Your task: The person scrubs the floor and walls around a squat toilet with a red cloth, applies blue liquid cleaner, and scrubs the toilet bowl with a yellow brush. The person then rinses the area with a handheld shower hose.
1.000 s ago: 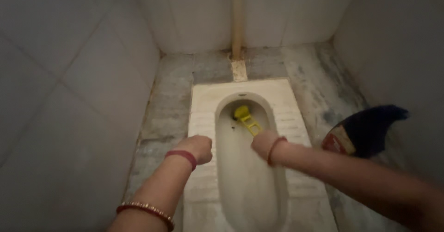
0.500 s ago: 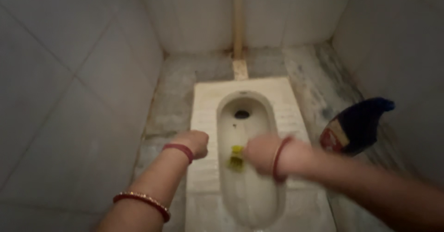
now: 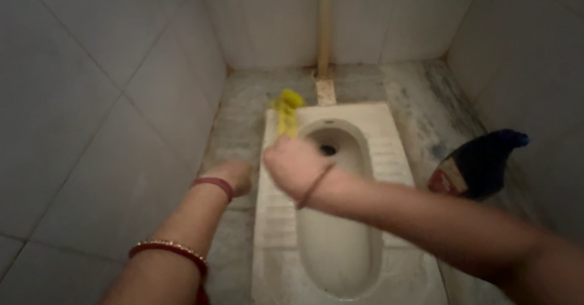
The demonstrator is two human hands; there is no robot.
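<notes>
My right hand [image 3: 291, 165] is closed around the handle of a yellow toilet brush [image 3: 286, 111], whose blurred head sticks up over the left back corner of the white squat toilet pan [image 3: 389, 153]. My left hand [image 3: 230, 174] is a loose fist with nothing in it, hovering over the grey floor just left of the pan, close to my right hand. Both wrists wear bangles. The pan's bowl [image 3: 337, 244] runs toward me, with the dark drain hole [image 3: 328, 149] at its far end.
A dark blue cleaner bottle [image 3: 480, 162] with a red label stands tilted on the floor right of the pan. White tiled walls close in on the left, right and back. A beige pipe [image 3: 325, 25] runs up the back wall. The floor [image 3: 420, 98] is stained grey.
My right hand has swung the yellow brush from inside the bowl, back toward me, then up and left over the pan's left back corner. My left hand drifted slightly left.
</notes>
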